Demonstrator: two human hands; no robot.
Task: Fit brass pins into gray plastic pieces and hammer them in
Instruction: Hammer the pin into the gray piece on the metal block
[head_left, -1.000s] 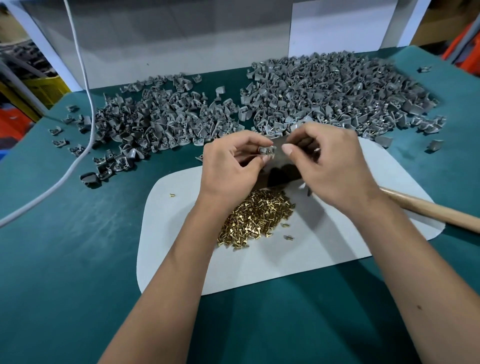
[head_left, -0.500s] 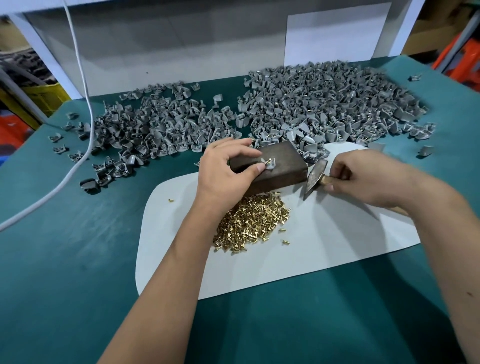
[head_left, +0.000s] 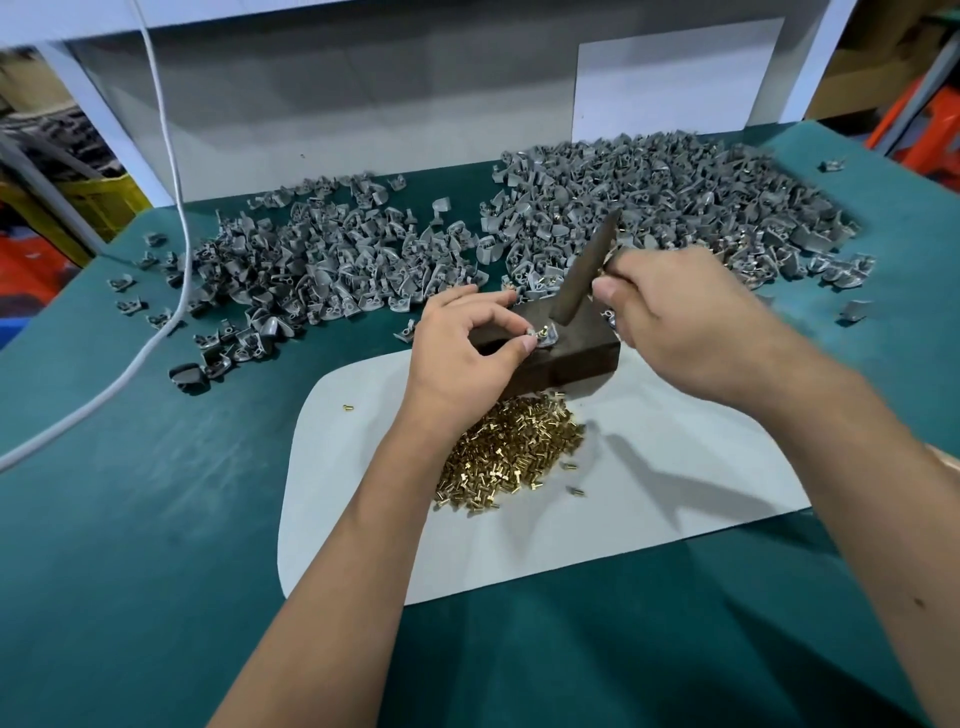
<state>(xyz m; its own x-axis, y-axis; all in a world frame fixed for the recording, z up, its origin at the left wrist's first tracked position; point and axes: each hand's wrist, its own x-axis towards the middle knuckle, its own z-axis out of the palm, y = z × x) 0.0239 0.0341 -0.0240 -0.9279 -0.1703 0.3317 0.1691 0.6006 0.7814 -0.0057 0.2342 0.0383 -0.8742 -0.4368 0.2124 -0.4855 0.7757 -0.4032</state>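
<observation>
- The left hand (head_left: 462, 353) pinches one gray plastic piece (head_left: 541, 338) between thumb and forefinger, fingers narrow and closed on it, pressing it onto the top of a dark block (head_left: 566, 348).
- A brass pin (head_left: 545, 329) stands in that piece, its head showing just above the plastic.
- The right hand (head_left: 685, 322) is wrapped tight around the handle of a hammer (head_left: 582, 275); the dark hammer head slants down with its lower end just above the block, close beside the pin. Whether it touches the pin cannot be told.
- The block sits at the far edge of a white mat (head_left: 675, 493), which lies on the green table (head_left: 130, 519) near the middle.
- A heap of loose brass pins (head_left: 509, 457) lies on the mat just in front of the block, partly under the left wrist; a few strays lie apart on the mat.
- Two spreads of gray pieces cover the far side of the table: the left pile (head_left: 322, 265) toward the far left corner, the right pile (head_left: 675, 202) toward the far right corner, some there showing brass.
- A white cable (head_left: 156, 322) runs down across the table's left side.
</observation>
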